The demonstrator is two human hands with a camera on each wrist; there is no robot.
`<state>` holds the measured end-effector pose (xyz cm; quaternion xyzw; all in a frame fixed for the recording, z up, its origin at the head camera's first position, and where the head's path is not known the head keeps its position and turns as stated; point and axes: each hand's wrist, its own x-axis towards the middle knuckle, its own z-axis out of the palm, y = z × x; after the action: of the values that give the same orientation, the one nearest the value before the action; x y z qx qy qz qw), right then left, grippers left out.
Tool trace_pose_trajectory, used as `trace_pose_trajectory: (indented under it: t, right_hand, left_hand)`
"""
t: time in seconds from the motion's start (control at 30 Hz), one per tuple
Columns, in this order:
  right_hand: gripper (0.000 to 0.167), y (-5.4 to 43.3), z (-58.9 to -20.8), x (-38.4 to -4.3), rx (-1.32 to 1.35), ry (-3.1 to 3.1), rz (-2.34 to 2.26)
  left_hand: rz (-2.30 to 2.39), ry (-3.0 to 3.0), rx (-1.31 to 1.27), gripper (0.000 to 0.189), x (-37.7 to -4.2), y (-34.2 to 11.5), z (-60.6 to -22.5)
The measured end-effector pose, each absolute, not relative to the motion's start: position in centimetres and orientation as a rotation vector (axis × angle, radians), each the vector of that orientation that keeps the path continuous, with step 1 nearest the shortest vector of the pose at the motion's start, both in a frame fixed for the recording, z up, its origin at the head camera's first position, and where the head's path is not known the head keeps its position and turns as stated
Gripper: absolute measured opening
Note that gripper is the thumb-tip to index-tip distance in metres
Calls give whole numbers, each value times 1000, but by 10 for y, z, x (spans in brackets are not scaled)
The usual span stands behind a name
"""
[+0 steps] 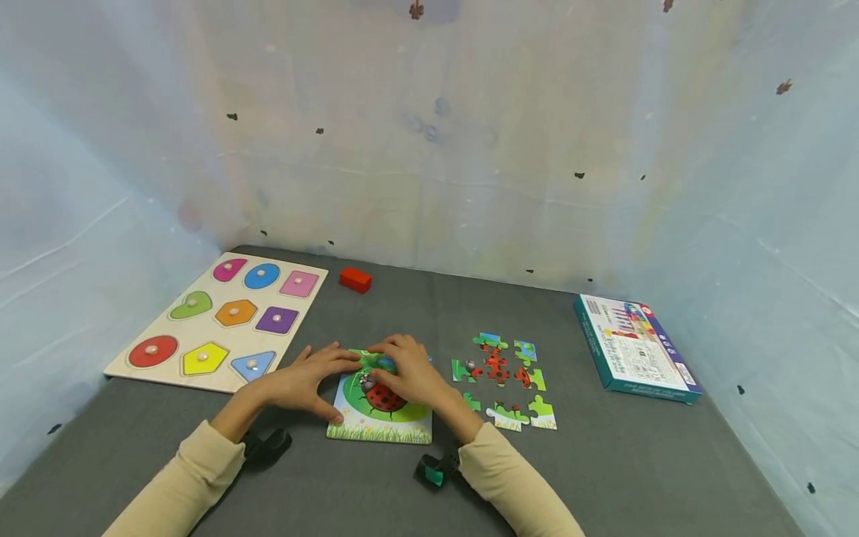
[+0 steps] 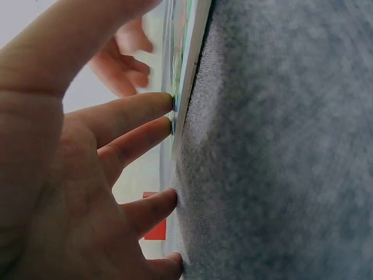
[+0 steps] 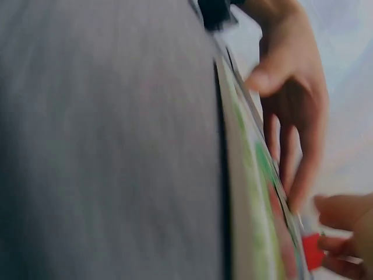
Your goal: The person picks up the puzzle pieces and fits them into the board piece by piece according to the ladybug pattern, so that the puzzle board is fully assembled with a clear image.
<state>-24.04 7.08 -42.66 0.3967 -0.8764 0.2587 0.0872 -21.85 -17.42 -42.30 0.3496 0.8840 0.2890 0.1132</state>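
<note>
A square ladybug picture board [image 1: 382, 431] lies flat on the grey cloth between the two hands. My left hand [image 1: 298, 384] spreads at its left side, thumb tip by the lower left edge. In the left wrist view, two fingertips [image 2: 166, 105] of that hand touch the board's edge [image 2: 189, 76], while the other two reach the cloth. Over the upper right of the board, my right hand [image 1: 411, 373] hovers with thumb and fingers apart, covering part of the picture; no piece shows between them. In the right wrist view, its fingers [image 3: 344, 213] appear at the lower right.
Several loose ladybug jigsaw pieces [image 1: 498, 367] lie to the right of the board. A wooden shape puzzle [image 1: 201, 287] with knobbed pieces stands at the back left, near a red block [image 1: 355, 280]. A flat box [image 1: 634, 347] lies at the far right. Pale sheeting [image 1: 429, 186] encloses the table.
</note>
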Motion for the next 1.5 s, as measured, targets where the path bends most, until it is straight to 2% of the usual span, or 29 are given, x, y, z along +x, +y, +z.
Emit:
trace_pose_trajectory:
  t: [0.33, 0.7, 1.03, 1.5]
  right_hand:
    - [26, 150, -404, -265, 1073, -2378, 869]
    - [32, 224, -417, -281, 1004, -2205, 880]
    - [34, 251, -421, -280, 827, -2546, 790]
    - [39, 262, -434, -284, 844, -2753, 606]
  left_hand:
    - [832, 2604, 987, 85, -218, -175, -424]
    - [799, 2615, 1039, 95, -218, -174, -423]
    - [765, 2620, 1040, 98, -216, -173, -421]
    - [765, 2671, 1014, 90, -214, -169, -421]
